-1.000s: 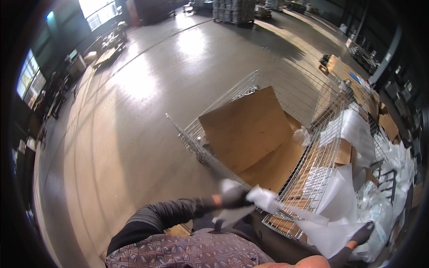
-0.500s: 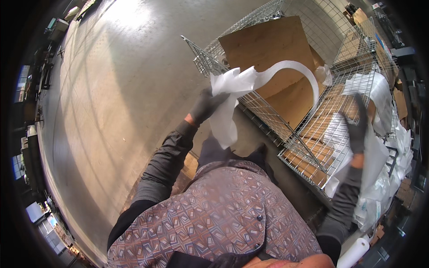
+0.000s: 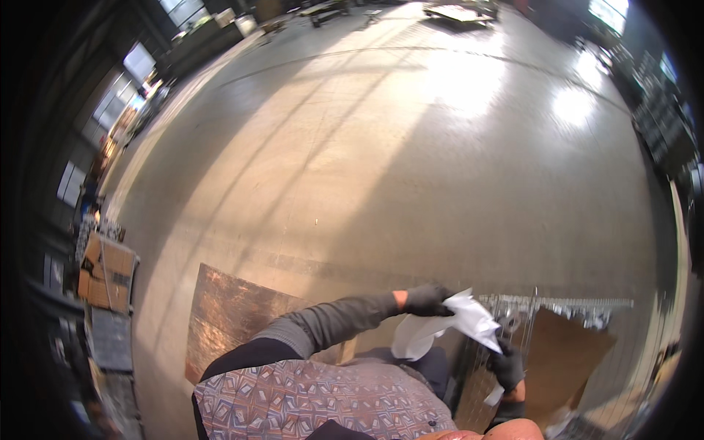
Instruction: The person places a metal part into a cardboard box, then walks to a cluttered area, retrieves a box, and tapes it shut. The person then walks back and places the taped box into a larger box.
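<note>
A crumpled length of thin white packing foam [image 3: 475,323] stretches between my two dark-gloved hands. My left hand [image 3: 429,299] is closed on its upper left end, and a loose loop hangs below that hand over my dark trousers. At its lower right end, my right hand [image 3: 506,364] is closed on the foam, its fingertips partly hidden. A small white strip [image 3: 494,396] hangs just under my right hand. Right beside that hand, a large brown cardboard sheet [image 3: 568,359] lies in a wire mesh cart [image 3: 579,301].
A worn brown board [image 3: 235,312] lies on the concrete floor [image 3: 352,183] to my left. Farther left stand cardboard boxes [image 3: 108,271] and a dark grey stack [image 3: 111,339]. A low cart [image 3: 462,12] stands at the far side, across the sunlit floor.
My view has swung left toward the open floor. My right hand has come from the wire cart to the foam and closed on it; my left hand has kept its hold.
</note>
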`<state>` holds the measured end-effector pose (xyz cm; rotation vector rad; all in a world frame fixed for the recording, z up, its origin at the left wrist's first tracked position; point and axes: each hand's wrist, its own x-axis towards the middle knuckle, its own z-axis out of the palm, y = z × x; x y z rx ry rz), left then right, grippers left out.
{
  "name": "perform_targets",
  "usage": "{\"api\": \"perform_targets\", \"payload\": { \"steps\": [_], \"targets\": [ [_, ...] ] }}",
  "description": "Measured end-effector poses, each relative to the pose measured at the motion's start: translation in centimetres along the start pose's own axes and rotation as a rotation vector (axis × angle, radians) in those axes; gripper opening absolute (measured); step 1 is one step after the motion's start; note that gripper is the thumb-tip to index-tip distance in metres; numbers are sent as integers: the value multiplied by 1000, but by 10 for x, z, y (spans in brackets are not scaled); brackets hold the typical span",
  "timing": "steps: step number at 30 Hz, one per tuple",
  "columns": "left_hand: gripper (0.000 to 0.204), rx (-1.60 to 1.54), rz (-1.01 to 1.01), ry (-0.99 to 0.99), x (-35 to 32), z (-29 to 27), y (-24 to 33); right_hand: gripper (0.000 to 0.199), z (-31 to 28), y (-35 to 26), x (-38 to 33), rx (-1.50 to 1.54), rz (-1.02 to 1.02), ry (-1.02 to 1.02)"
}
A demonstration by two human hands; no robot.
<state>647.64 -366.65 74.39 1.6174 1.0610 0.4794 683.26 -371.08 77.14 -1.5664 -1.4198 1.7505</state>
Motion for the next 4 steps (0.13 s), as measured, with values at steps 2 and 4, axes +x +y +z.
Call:
{"api": "perform_targets", "payload": {
  "steps": [2, 4],
  "targets": [
    [49, -303, -81, -42, -11, -46, -41, 29, -5, -50, 47, 265, -57, -122],
    [55, 420, -211, 15, -22, -85, -82, 44, 16, -114, 149, 411, 135, -135]
  ]
}}
